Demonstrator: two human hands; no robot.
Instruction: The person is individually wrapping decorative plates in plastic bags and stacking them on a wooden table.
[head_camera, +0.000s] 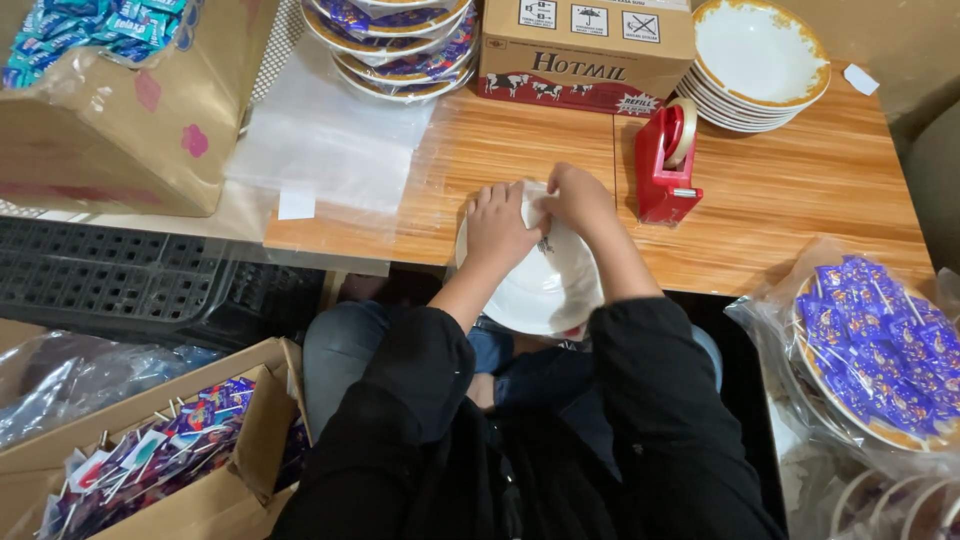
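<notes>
A white bowl wrapped in clear plastic (545, 285) lies upside down at the near edge of the wooden table (800, 200). My left hand (497, 226) presses on its top left. My right hand (575, 195) pinches the plastic at the far side of the bowl. Both hands touch the wrapped bowl. A red tape dispenser (668, 160) stands just to the right of my right hand.
A stack of white gold-rimmed bowls (755, 60) and a cardboard carton (585, 50) stand at the back. Wrapped bowls of sweets (395, 45) and clear plastic bags (325, 140) lie at the left. A box of lollipops (150, 460) is lower left; a wrapped bowl of purple sweets (880, 350) at right.
</notes>
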